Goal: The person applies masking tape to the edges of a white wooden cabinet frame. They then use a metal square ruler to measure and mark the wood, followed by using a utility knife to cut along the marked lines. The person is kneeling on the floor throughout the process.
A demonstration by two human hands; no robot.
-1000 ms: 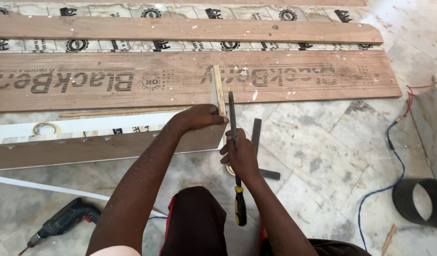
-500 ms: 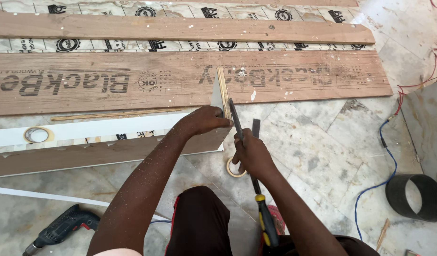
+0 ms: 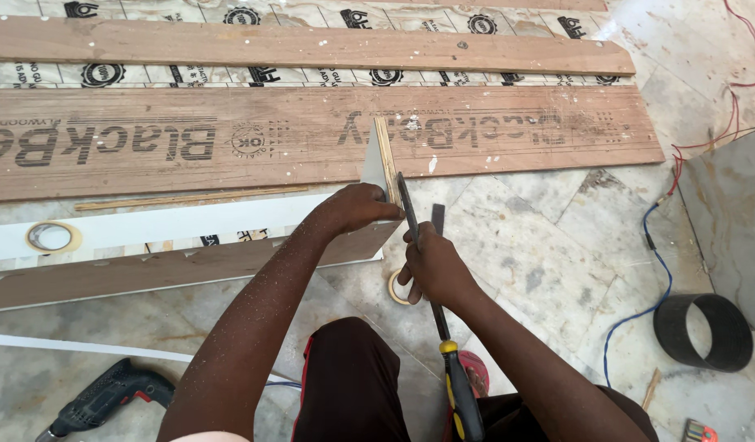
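Left hand (image 3: 357,209) clamps the end of a white-faced laminated board (image 3: 189,225) with a raw plywood edge; the board lies on the marble floor (image 3: 541,270), its end just below the printed plank. Right hand (image 3: 433,266) is clenched on a long flat metal file (image 3: 412,214) with a black-and-yellow handle, blade tip against the board's end edge. A second dark flat tool lies just beside the file.

Markings: long brown plywood plank (image 3: 230,139) carries large black printed lettering and a round stamp, upside down in this view. Behind it, a pale sheet (image 3: 254,78) shows a row of black round logos. Beige tape roll (image 3: 53,237) rests on the board's white face.
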